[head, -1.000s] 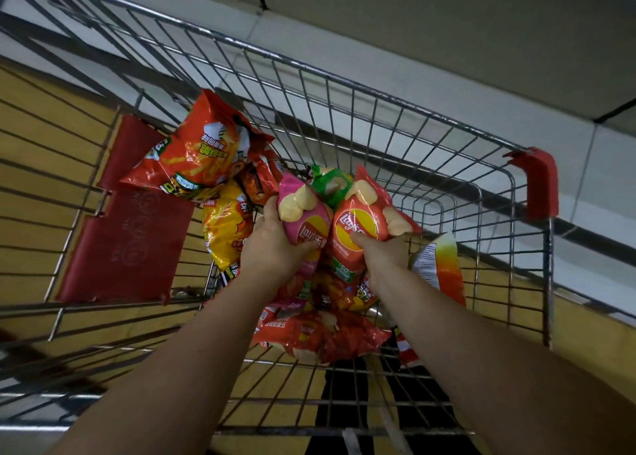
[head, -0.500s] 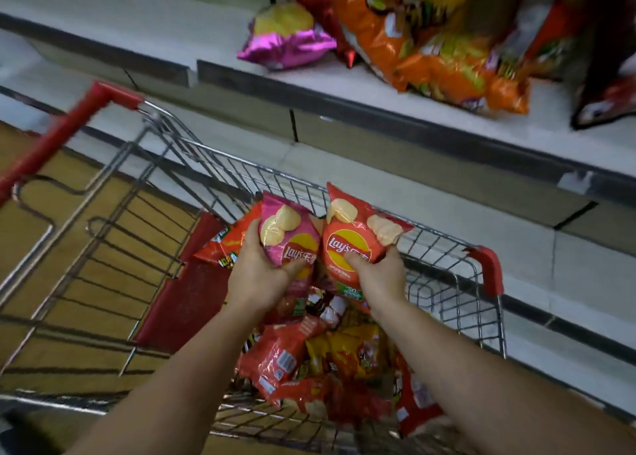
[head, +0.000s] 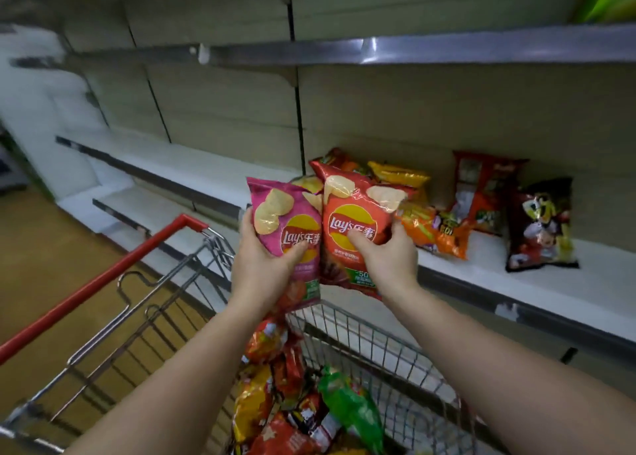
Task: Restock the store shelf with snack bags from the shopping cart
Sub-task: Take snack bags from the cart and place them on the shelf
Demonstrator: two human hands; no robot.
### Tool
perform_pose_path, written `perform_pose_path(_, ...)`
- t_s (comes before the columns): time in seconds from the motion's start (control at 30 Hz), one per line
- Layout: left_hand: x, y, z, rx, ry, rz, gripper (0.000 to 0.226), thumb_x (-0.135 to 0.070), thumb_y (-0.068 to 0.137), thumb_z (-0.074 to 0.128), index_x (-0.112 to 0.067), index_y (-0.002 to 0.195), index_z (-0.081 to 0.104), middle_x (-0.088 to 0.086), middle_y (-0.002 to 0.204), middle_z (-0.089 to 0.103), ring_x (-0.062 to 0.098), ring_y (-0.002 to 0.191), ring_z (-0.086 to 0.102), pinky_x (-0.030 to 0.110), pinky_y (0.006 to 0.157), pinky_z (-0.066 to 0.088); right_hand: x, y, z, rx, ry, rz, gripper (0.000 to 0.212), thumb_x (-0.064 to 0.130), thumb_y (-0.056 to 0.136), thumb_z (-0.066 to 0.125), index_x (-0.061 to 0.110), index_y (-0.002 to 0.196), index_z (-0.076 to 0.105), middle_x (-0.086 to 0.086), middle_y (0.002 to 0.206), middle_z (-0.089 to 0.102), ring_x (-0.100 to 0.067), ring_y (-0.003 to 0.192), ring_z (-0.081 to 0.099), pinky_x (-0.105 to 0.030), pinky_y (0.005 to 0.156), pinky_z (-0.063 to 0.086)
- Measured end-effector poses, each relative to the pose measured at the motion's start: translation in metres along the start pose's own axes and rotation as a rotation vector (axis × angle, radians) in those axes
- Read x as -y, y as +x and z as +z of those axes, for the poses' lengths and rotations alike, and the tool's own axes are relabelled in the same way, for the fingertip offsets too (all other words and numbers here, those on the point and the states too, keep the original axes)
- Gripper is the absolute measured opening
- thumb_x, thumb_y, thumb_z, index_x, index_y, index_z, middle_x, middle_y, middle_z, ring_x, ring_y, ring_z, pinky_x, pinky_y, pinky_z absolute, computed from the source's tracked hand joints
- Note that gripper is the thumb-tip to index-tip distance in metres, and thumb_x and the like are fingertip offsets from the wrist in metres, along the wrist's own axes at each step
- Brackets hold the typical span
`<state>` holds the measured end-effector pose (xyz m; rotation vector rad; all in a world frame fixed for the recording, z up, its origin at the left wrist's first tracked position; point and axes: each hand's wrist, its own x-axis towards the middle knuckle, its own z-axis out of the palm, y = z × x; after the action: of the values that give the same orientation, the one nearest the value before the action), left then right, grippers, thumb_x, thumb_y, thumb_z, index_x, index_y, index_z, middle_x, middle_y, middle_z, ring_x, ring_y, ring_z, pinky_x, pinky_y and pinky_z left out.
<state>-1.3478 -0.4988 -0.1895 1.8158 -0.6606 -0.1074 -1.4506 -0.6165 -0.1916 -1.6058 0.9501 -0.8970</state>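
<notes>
Together raised, left hand (head: 263, 262) gripping pink chip bag (head: 285, 227), right hand (head: 387, 258) gripping red chip bag (head: 354, 227)

A pink Lay's bag (head: 285, 229) and a red Lay's bag (head: 354, 227) are held upright, side by side and touching, above the wire shopping cart (head: 364, 337), which carries a jumble of red, yellow and green snack bags (head: 299, 403). Behind, the white store shelf (head: 537, 282) bears several leaning bags (head: 481, 200).
</notes>
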Motion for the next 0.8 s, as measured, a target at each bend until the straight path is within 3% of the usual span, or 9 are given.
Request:
perform_pose_path(0.3, -0.117, 0.062, -0.023, -0.071, -0.164, 0.203, 0.093, -0.038, 0.068, 0.081, -0.027, 0.143, 0.026, -0.003, 0.125, 0.055, 0.017, 0.108, 0.059, 0.045, 0.094, 0.05, 0.145, 0.04, -0.049, -0.122, -0.122, -0.361, 0.051, 0.044, 0.079, 0.068, 0.017, 0.12, 0.056, -0.003, 0.117, 0.062, -0.021, 0.106, 0.06, -0.038, 0.091, 0.05)
perform_pose_path(0.47, -0.181, 0.117, -0.037, 0.027, -0.277, 0.2, 0.085, -0.04, 0.062, 0.085, -0.027, 0.132, 0.038, -0.002, 0.116, 0.06, 0.024, 0.104, 0.062, 0.049, 0.092, 0.051, 0.223, 0.067, -0.071, -0.191, -0.184, -0.438, 0.044, 0.043, 0.078, 0.069, 0.018, 0.114, 0.06, 0.001, 0.1, 0.062, -0.017, 0.089, 0.06, -0.025, 0.072, 0.046)
perform_pose_path(0.57, -0.211, 0.144, -0.04, 0.122, -0.325, 0.191, 0.076, -0.039, 0.059, 0.087, -0.028, 0.121, 0.043, 0.0, 0.109, 0.062, 0.027, 0.099, 0.064, 0.049, 0.09, 0.052, 0.249, 0.091, -0.084, -0.245, -0.165, -0.383, 0.027, 0.044, 0.075, 0.072, 0.022, 0.088, 0.062, 0.002, 0.087, 0.062, -0.017, 0.084, 0.063, -0.03, 0.077, 0.051)
perform_pose_path(0.63, -0.227, 0.157, -0.036, 0.192, -0.349, 0.211, 0.074, -0.036, 0.061, 0.087, -0.026, 0.121, 0.044, 0.0, 0.108, 0.063, 0.027, 0.098, 0.065, 0.048, 0.089, 0.052, 0.257, 0.111, -0.093, -0.303, -0.092, -0.321, 0.034, 0.046, 0.067, 0.076, 0.018, 0.079, 0.061, -0.002, 0.088, 0.068, -0.022, 0.083, 0.067, -0.039, 0.083, 0.055)
perform_pose_path(0.7, -0.242, 0.164, -0.028, 0.275, -0.364, 0.219, 0.073, -0.035, 0.063, 0.086, -0.025, 0.122, 0.044, 0.002, 0.108, 0.063, 0.027, 0.096, 0.065, 0.048, 0.088, 0.053, 0.26, 0.127, -0.104, -0.323, -0.013, -0.244, 0.047, 0.048, 0.057, 0.08, 0.013, 0.084, 0.063, -0.007, 0.089, 0.071, -0.027, 0.079, 0.069, -0.044, 0.081, 0.056)
perform_pose_path(0.8, -0.26, 0.169, -0.012, 0.404, -0.367, 0.187, 0.071, -0.035, 0.065, 0.085, -0.022, 0.12, 0.043, 0.005, 0.105, 0.064, 0.027, 0.088, 0.068, 0.048, 0.082, 0.056, 0.261, 0.145, -0.125, -0.36, 0.038, -0.168, 0.051, 0.041, 0.061, 0.081, 0.006, 0.093, 0.064, -0.012, 0.088, 0.071, -0.029, 0.074, 0.069, -0.044, 0.078, 0.057)
